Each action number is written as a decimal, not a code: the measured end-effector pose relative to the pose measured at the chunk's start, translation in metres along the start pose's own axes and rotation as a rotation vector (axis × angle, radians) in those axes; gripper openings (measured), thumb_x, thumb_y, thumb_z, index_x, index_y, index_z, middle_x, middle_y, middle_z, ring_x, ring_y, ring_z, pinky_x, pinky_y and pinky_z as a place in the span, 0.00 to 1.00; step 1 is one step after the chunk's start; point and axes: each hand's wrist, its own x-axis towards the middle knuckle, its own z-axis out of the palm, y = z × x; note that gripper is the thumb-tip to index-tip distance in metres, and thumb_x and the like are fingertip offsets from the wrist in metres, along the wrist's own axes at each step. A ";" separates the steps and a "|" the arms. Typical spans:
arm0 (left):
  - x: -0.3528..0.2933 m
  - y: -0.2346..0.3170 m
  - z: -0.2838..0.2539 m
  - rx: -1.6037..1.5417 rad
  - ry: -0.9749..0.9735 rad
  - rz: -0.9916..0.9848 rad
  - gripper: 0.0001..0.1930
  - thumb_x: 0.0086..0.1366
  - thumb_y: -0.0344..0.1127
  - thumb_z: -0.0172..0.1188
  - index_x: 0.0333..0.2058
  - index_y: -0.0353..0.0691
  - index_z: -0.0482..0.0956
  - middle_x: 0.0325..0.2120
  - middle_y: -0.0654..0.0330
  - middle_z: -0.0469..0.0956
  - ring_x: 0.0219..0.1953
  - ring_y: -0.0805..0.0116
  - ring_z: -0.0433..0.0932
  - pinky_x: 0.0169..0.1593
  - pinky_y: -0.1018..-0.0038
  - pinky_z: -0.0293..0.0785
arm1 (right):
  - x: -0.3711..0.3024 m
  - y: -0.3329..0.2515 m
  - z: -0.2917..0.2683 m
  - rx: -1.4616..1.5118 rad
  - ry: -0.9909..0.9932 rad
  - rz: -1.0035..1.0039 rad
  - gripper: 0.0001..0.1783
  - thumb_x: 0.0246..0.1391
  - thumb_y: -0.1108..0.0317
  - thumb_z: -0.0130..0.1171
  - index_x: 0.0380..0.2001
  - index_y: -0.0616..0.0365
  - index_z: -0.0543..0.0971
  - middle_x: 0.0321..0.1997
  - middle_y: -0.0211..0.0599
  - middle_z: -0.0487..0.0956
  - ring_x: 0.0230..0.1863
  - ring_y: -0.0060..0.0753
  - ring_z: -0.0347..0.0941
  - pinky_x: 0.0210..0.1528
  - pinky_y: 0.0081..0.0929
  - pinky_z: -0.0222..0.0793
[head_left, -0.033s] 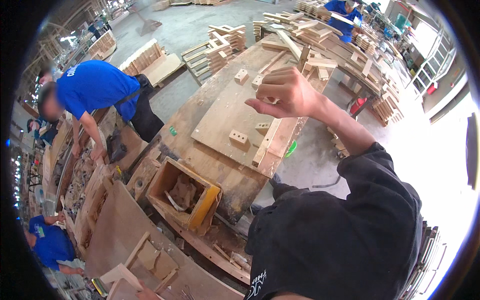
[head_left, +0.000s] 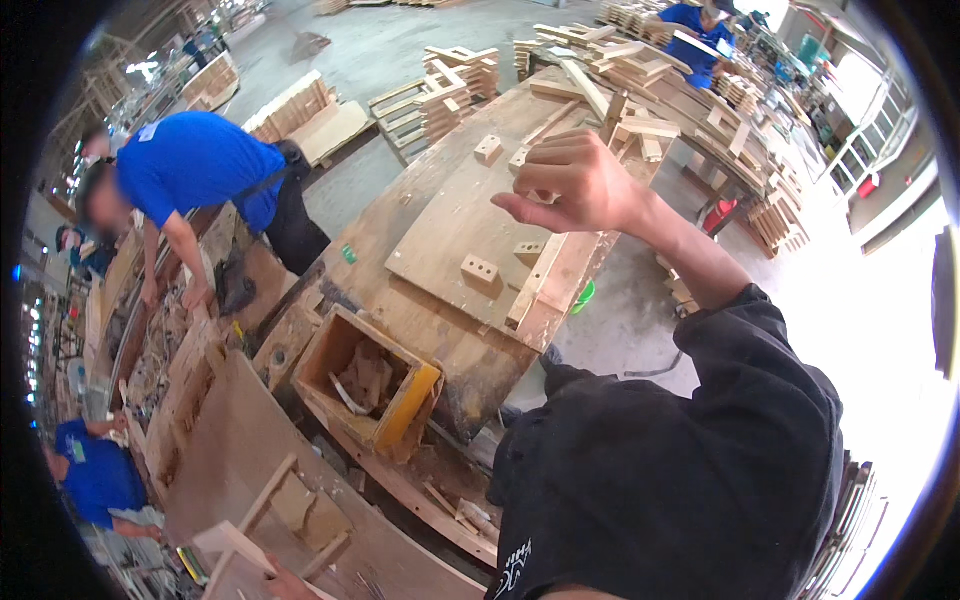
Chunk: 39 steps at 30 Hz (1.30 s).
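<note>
My right hand [head_left: 575, 185] is raised over the workbench, its fingers curled in and thumb folded across. Whatever it may hold is hidden by the fingers. Below it lies a thin plywood board [head_left: 440, 255] with small pale bits scattered on it. On this board sit small wooden blocks with round holes: one at the near side [head_left: 480, 275], one beside the strip [head_left: 528, 253], one farther back [head_left: 488, 149], and one partly covered by my hand [head_left: 518, 158]. A long wooden strip [head_left: 540, 285] runs along the board's right edge. My left hand is not in view.
A wooden box [head_left: 412, 412] with scraps stands at the bench's near corner. Stacked wooden frames [head_left: 462, 85] and loose slats [head_left: 640, 60] lie beyond. Co-workers in blue [head_left: 195, 165] work at left and far back. At the lower edge, someone's hand [head_left: 288, 582] is beside wood pieces.
The whole view has shifted slightly. My right hand keeps its closed pose above the board, and the blocks lie as before. The co-worker at lower left has moved an arm a little.
</note>
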 end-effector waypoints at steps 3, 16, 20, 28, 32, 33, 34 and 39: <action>-0.008 -0.028 -0.027 -0.339 0.081 0.014 0.27 0.70 0.50 0.55 0.53 0.28 0.74 0.46 0.45 0.79 0.44 0.59 0.78 0.45 0.69 0.78 | 0.011 -0.006 0.007 0.053 -0.046 0.012 0.16 0.51 0.67 0.69 0.15 0.56 0.76 0.13 0.29 0.71 0.14 0.27 0.67 0.17 0.27 0.59; -0.162 0.109 -0.113 -2.228 0.125 0.908 0.50 0.45 0.80 0.60 0.50 0.38 0.67 0.37 0.57 0.71 0.40 0.60 0.72 0.48 0.63 0.68 | 0.063 -0.160 0.143 0.986 -0.342 0.015 0.27 0.52 0.51 0.68 0.49 0.57 0.78 0.47 0.46 0.78 0.50 0.49 0.74 0.53 0.42 0.70; -0.206 0.183 -0.137 -2.526 -0.013 1.168 0.46 0.43 0.79 0.63 0.43 0.39 0.68 0.33 0.62 0.68 0.37 0.65 0.70 0.48 0.69 0.64 | 0.078 -0.188 0.138 1.011 0.047 0.086 0.33 0.53 0.49 0.67 0.54 0.61 0.73 0.50 0.48 0.76 0.51 0.52 0.72 0.54 0.44 0.68; -0.272 0.265 -0.168 -2.643 0.187 1.547 0.35 0.48 0.69 0.65 0.43 0.45 0.75 0.42 0.60 0.73 0.47 0.60 0.71 0.60 0.60 0.62 | 0.121 -0.153 0.062 1.533 0.408 0.329 0.21 0.55 0.62 0.69 0.46 0.61 0.75 0.35 0.32 0.77 0.33 0.17 0.72 0.36 0.19 0.69; -0.293 0.312 -0.171 -2.864 0.078 1.624 0.43 0.50 0.71 0.64 0.55 0.45 0.72 0.58 0.54 0.69 0.65 0.53 0.62 0.73 0.55 0.47 | 0.161 -0.125 0.030 1.489 0.649 0.084 0.18 0.49 0.62 0.71 0.37 0.61 0.77 0.24 0.36 0.76 0.24 0.28 0.74 0.31 0.28 0.69; -0.298 0.322 -0.174 -2.746 0.282 1.429 0.44 0.52 0.72 0.61 0.58 0.45 0.70 0.60 0.53 0.67 0.67 0.51 0.58 0.74 0.54 0.44 | 0.170 -0.121 0.019 1.483 0.661 0.029 0.18 0.48 0.62 0.72 0.36 0.61 0.77 0.23 0.38 0.76 0.22 0.32 0.74 0.30 0.30 0.70; -0.304 0.332 -0.177 -2.608 0.464 1.237 0.45 0.53 0.73 0.59 0.60 0.44 0.67 0.62 0.51 0.65 0.69 0.50 0.53 0.74 0.52 0.40 | 0.178 -0.119 0.007 1.484 0.636 -0.016 0.17 0.47 0.62 0.72 0.34 0.61 0.77 0.24 0.39 0.77 0.23 0.33 0.75 0.31 0.32 0.70; -0.363 0.375 -0.167 -2.997 -1.070 1.105 0.51 0.60 0.74 0.48 0.63 0.30 0.61 0.67 0.44 0.57 0.71 0.44 0.51 0.71 0.46 0.47 | 0.243 -0.072 -0.067 0.961 0.539 -0.392 0.17 0.46 0.61 0.71 0.36 0.60 0.79 0.30 0.44 0.79 0.31 0.40 0.77 0.38 0.37 0.70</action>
